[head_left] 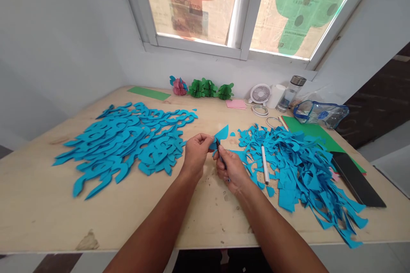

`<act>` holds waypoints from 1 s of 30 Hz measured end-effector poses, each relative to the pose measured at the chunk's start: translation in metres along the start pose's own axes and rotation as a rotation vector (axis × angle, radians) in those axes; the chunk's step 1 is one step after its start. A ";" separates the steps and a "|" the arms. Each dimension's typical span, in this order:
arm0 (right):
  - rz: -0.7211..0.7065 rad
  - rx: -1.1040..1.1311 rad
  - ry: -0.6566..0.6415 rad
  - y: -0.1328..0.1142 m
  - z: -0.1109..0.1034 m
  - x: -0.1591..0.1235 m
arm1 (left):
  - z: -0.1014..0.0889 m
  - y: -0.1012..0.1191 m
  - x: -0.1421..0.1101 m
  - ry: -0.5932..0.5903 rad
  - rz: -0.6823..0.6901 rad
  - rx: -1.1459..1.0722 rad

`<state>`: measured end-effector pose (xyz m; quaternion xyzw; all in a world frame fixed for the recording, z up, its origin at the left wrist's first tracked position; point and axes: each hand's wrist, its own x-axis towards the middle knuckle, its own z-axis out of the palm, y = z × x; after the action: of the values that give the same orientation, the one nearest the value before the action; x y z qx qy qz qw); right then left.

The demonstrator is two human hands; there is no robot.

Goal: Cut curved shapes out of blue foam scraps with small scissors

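Between thumb and fingers, my left hand point(196, 153) pinches a small piece of blue paper point(221, 135) above the middle of the table. My right hand point(233, 168) is closed around dark scissors point(219, 144), mostly hidden by the fingers, with the blades against the paper. To the left lies a broad spread of curved blue paper cut-outs point(120, 132), overlapping in rows. On the right, close to my right hand, is a heap of blue paper scraps point(297, 153). A white pen point(265, 164) rests upon the scraps' near-left side.
Along the wall stand green paper figures point(209, 88), a pink one point(180, 86), a small fan point(260, 93) and a glass bottle point(291, 93). Tape rolls point(259, 110), a clear pouch point(321, 113), green sheets point(315, 130) and a black flat object point(357, 179) lie at right.
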<state>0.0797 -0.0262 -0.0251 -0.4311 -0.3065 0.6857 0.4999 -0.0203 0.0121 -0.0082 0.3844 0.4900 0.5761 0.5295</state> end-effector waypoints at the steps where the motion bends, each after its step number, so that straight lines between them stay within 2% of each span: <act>1: 0.001 0.000 -0.003 0.000 0.000 0.000 | 0.000 0.000 0.000 0.005 0.003 -0.002; 30: 0.010 -0.063 0.044 -0.007 -0.001 -0.001 | -0.003 0.007 0.000 -0.083 0.041 0.120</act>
<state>0.0842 -0.0251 -0.0193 -0.4632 -0.3149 0.6687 0.4891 -0.0248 0.0116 -0.0017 0.4490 0.4935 0.5398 0.5134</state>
